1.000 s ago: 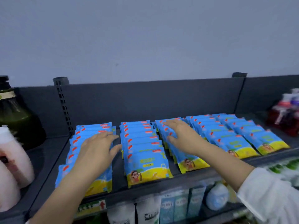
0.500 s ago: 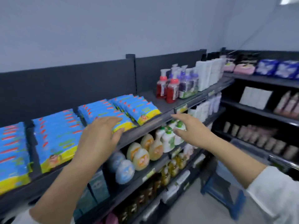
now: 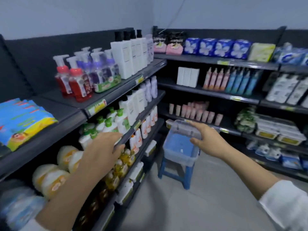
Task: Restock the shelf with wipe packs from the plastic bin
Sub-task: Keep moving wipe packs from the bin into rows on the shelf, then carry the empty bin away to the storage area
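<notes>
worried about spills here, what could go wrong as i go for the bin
The bin sits on a small stool; a pull on its rim by the right hand might tip it.
The left hand is close to the green-capped bottles at the shelf edge and could knock one off.

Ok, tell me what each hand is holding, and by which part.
Nothing: the left hand and right hand are open and empty; the right reaches toward the plastic bin.

Lighting was dim and bluish, pretty flat, whole shot motion-blurred, worst bottom-left, and the edges bent from fisheye.
</notes>
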`<state>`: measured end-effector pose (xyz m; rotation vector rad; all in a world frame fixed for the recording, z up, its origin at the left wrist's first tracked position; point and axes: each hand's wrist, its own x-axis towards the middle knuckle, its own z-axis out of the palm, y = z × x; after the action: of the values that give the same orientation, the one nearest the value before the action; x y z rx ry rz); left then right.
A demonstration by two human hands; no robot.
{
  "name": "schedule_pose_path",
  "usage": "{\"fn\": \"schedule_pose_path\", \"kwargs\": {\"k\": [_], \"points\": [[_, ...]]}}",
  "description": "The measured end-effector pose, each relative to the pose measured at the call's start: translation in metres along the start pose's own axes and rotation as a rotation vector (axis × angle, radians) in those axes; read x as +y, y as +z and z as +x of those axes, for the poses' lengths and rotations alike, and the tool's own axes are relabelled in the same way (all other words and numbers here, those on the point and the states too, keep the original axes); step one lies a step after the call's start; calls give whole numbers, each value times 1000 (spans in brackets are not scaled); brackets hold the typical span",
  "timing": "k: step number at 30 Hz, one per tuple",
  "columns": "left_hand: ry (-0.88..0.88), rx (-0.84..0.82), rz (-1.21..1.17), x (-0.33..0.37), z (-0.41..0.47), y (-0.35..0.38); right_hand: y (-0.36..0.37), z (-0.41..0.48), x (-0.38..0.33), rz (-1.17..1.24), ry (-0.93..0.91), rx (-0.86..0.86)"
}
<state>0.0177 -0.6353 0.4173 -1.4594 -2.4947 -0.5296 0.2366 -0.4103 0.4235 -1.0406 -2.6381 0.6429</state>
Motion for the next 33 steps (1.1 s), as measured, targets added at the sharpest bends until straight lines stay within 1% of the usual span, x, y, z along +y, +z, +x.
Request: {"fn": "schedule_pose_path", "kwargs": {"k": [5,8,14,21,25,28,33], "points": [[39,-80,-91,19,61,58,-2,19,56,0,143,14],[101,-132,-105,24,104,96,-4,41,82,-7,206,31],[139,-170,-229,31,206,157,-8,114,122,-35,345,37],[231,-247,-225,27,307,218,-3,195,159,8,472,32],[242,-369,-214,32,340,254,1,226,181,-4,527,-3],[247,-405,-215,40,354,274,3,247,199,-19,544,-20],[168,-490,-242,54,372,309,6,289,238,6,525,-68]]}}
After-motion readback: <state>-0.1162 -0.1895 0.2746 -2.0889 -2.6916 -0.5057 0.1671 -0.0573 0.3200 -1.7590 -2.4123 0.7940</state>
